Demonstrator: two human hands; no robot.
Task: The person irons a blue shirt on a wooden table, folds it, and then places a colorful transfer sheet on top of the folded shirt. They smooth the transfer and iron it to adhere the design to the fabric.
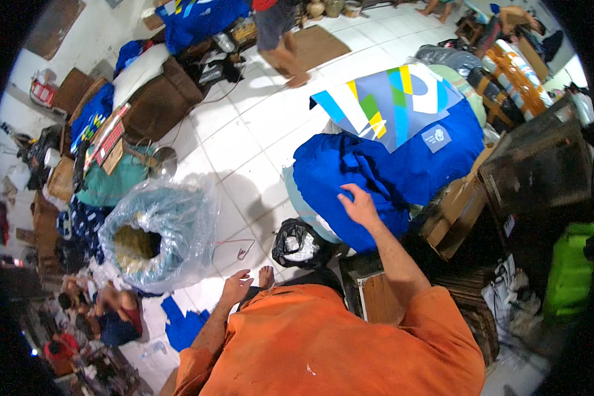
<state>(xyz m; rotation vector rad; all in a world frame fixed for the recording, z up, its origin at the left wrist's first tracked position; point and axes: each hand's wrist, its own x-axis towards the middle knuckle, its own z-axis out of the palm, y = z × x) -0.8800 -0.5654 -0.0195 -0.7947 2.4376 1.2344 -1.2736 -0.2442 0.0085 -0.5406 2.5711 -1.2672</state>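
Note:
My right hand [360,204] is over a blue cloth [326,163], thumb and forefinger apart; whether it touches the cloth is unclear. A printed panel [393,106] of grey, white, blue, green and yellow lies across the far part of that heap. A small pale patch [435,137] with a printed mark sits on the blue cloth. Low near my body, my left hand [237,287] hangs with loosely bent fingers and nothing in it. Beyond it stands a large clear plastic bag [188,232], its mouth open. A black plastic bag [297,242] with white contents stands between my hands.
White floor tiles [232,143] run between the heaps. Cardboard [458,213] and a dark cabinet [534,158] flank my right side. A brown armchair [158,101] stands far left. Blue cloth pieces [180,321] lie on the floor. Another person's legs [279,44] are ahead; people sit at lower left.

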